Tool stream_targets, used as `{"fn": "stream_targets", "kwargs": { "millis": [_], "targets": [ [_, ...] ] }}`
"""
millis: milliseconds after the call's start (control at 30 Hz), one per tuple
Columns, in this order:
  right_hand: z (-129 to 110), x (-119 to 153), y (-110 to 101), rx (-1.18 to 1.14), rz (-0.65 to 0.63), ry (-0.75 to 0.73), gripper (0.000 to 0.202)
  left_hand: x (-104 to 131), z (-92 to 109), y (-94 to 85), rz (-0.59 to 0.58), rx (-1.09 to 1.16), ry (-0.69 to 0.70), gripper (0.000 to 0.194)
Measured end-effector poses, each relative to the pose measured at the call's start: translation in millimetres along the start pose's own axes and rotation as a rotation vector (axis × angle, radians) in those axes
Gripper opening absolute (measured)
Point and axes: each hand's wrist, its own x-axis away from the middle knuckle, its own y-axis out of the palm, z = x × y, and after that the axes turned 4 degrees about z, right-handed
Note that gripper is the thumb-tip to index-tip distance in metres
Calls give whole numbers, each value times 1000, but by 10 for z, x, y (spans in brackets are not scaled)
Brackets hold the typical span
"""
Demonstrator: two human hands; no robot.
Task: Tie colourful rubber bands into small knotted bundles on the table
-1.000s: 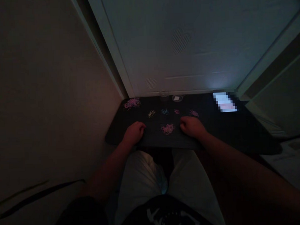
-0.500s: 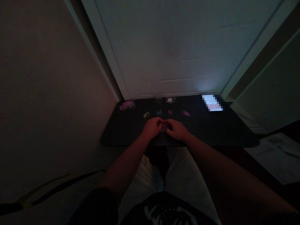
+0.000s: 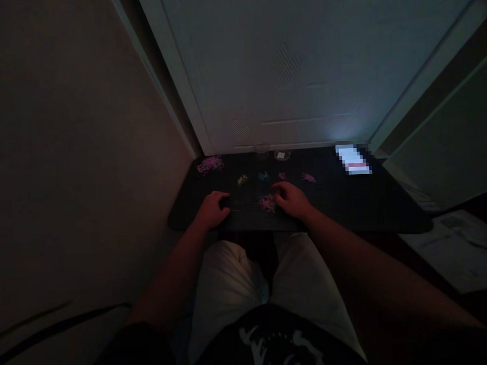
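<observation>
My left hand point(image 3: 214, 209) rests over the near left part of the black table, thumb and forefinger apart, with nothing visible between them. A faint thin strand lies just right of its fingertips. My right hand point(image 3: 293, 200) is at the right side of a loose pile of thin pink and bluish pieces point(image 3: 267, 203), fingers apart, its thumb at the pile's edge. Behind the hands run small separate heaps: a yellow heap point(image 3: 242, 180), a blue heap point(image 3: 263, 176), a red-pink heap point(image 3: 282, 176) and a purple-pink heap point(image 3: 308, 177). Dim light hides what the pieces are.
A larger pink-purple pile point(image 3: 209, 164) lies at the table's point(image 3: 369, 209) back left. Along the back edge stand a clear round container point(image 3: 262, 149) and a shallow clear dish point(image 3: 282, 155) with a white square. A lit, blurred screen point(image 3: 353, 160) is at the back right, before a pale door point(image 3: 239, 75).
My hands were together around a small clear thing; now they are apart, the left moved leftward. A loose pile of pieces shows between them. The view has shifted slightly.
</observation>
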Motion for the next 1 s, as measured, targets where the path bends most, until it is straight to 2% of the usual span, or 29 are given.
{"fn": "stream_targets", "kwargs": {
  "millis": [133,333,533,667,833,1000],
  "targets": [
    [-99,-32,41,86,-49,-82,29,68,28,32,-24,-3,69,44],
    [-274,-16,80,251,-111,-188,50,-17,138,147,-47,47,77,26],
    [-383,-45,138,368,-140,-141,24,-101,222,173,-77,-14,61,15],
    [-417,-84,163,364,-150,-119,19,-117,295,198,-52,-24,71,13],
    [-397,-70,164,309,-124,-146,20,-186,461,325,-42,172,19,15],
    [-334,-33,136,149,-39,-161,17,-308,642,468,-16,389,-14,13]
  ]
}}
